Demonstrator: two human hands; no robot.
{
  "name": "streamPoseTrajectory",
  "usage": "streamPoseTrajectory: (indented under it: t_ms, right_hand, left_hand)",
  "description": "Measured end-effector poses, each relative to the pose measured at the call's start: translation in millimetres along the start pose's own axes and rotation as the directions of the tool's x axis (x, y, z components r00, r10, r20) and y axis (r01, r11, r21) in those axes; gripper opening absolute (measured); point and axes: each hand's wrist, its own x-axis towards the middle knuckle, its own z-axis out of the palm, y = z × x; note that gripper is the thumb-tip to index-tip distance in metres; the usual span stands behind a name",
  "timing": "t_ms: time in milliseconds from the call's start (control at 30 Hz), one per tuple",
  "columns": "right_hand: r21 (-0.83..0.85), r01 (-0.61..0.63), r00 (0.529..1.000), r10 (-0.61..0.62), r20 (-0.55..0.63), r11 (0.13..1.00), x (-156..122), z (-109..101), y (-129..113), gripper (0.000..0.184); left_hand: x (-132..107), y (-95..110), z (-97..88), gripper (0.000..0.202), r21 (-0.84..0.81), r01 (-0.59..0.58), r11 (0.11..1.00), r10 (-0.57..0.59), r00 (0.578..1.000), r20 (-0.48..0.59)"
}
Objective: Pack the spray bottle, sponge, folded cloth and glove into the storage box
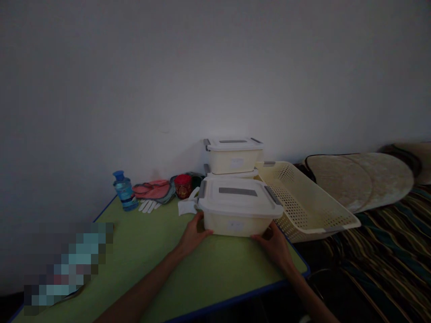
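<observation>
A lidded cream storage box [229, 223] with grey side latches is between my two hands, in front of other boxes. My left hand [195, 233] grips its lower left corner, thumb on the front face. On the opposite side, my right hand [274, 242] holds the lower right corner in the same way. The fingers under or behind the box are hidden. Whether its base touches the table I cannot tell. Behind it, a similar box [232, 159] rests on top of another lidded box [249, 174], which is mostly covered from view.
A perforated cream basket [303, 197] stands at the right, by a rolled blanket [363, 179] and a striped cover [377, 251]. On the green table [151, 269] are a blue bottle [124, 190], pink cloth [153, 189], white gloves [148, 206], a red container [183, 186] and a blurred-out item [70, 269].
</observation>
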Motion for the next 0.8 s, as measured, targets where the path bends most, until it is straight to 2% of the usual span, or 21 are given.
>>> streamPoseTrajectory:
  t_ms: [233, 367, 500, 567, 633, 700, 733, 800]
  right_hand:
    - [-0.043, -0.014, 1.000, 0.015, 0.015, 0.999, -2, 0, -5, 0.054]
    - [-0.081, -0.009, 1.000, 0.010, 0.014, 0.997, -4, 0, -9, 0.058]
    - [-0.070, -0.014, 1.000, 0.016, 0.022, 0.997, -5, 0, -8, 0.062]
    - [-0.007, -0.009, 0.999, 0.010, 0.047, 1.000, -4, -2, -5, 0.060]
    - [0.100, -0.014, 0.991, 0.000, 0.137, 0.995, -2, -8, -2, 0.054]
    - [0.197, -0.034, 0.978, -0.008, 0.211, 0.980, 1, -18, -2, 0.046]
    - [0.233, -0.041, 0.979, -0.007, 0.205, 0.972, 3, -23, -5, 0.044]
    - [0.300, -0.056, 0.993, 0.021, 0.117, 0.952, 11, -34, -17, 0.041]
  left_hand:
    - [-1, -1, -1.1, 0.049, 0.024, 0.058, 0.998, -0.058, 0.998, -0.008]
    - [-1, -3, -2.4, 0.050, 0.004, 0.063, 0.998, -0.063, 0.998, 0.003]
    - [2, -5, -6.9, 0.052, -0.040, 0.062, 0.997, -0.061, 0.998, 0.024]
    - [3, -6, -11.4, 0.054, -0.074, 0.058, 0.996, -0.054, 0.997, 0.061]
    - [5, -7, -17.2, 0.055, -0.188, 0.081, 0.979, -0.057, 0.990, 0.128]
    - [8, -5, -23.8, 0.053, -0.365, 0.142, 0.920, -0.093, 0.985, 0.148]
    - [11, -2, -27.3, 0.051, -0.453, 0.168, 0.876, -0.127, 0.985, 0.120]
    - [20, 7, -34.6, 0.044, -0.576, 0.171, 0.799, -0.222, 0.975, -0.019]
